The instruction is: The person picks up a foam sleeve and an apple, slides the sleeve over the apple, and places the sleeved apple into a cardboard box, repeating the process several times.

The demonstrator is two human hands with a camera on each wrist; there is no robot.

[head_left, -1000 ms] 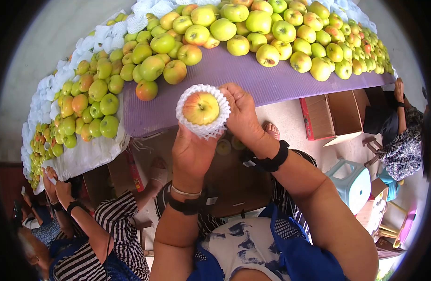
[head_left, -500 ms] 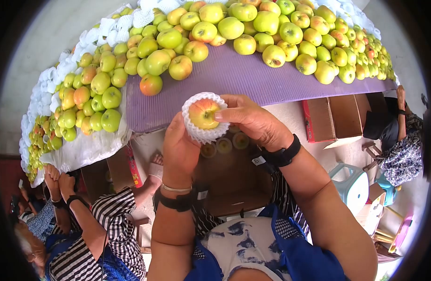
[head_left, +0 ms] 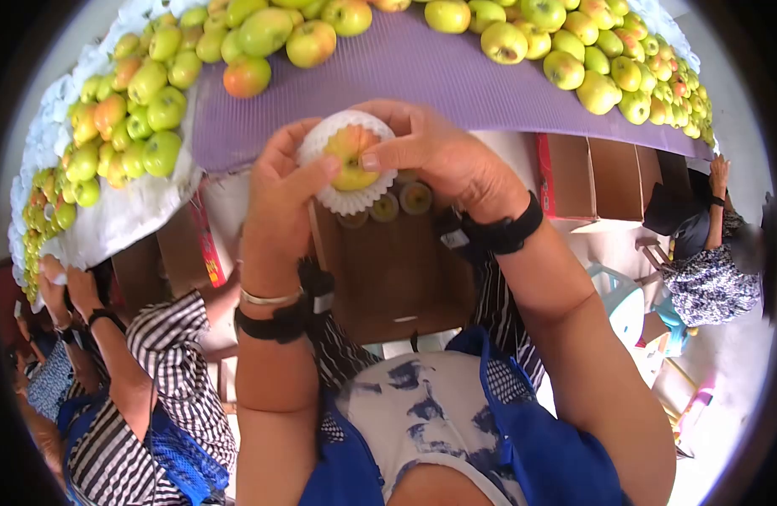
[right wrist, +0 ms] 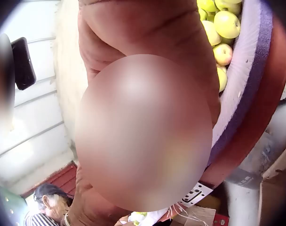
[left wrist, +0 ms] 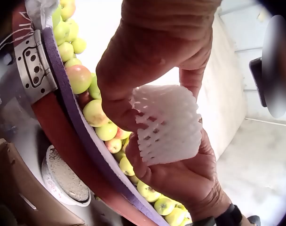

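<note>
A yellow-red apple [head_left: 348,156] sits in a white foam net sleeve [head_left: 355,201], held up before the purple-covered table edge. My left hand [head_left: 279,181] grips its left side, thumb reaching over the front rim. From the right, my right hand [head_left: 447,152] pinches it, thumb on the apple's face and fingers behind. In the left wrist view the sleeve's mesh side [left wrist: 169,125] shows between both hands, hiding the apple. A large blur covers the middle of the right wrist view.
Green-red apples [head_left: 266,32] are heaped on the purple mat [head_left: 439,67]. Below my hands stands an open cardboard box [head_left: 397,278] with several sleeved apples [head_left: 384,207]. Another cardboard box [head_left: 591,177] is at the right. A person in striped clothing [head_left: 178,346] works at the left.
The view has shifted, so the apple heap sits higher in it. My right thumb moved onto the apple's face, then my left thumb came over the rim as well.
</note>
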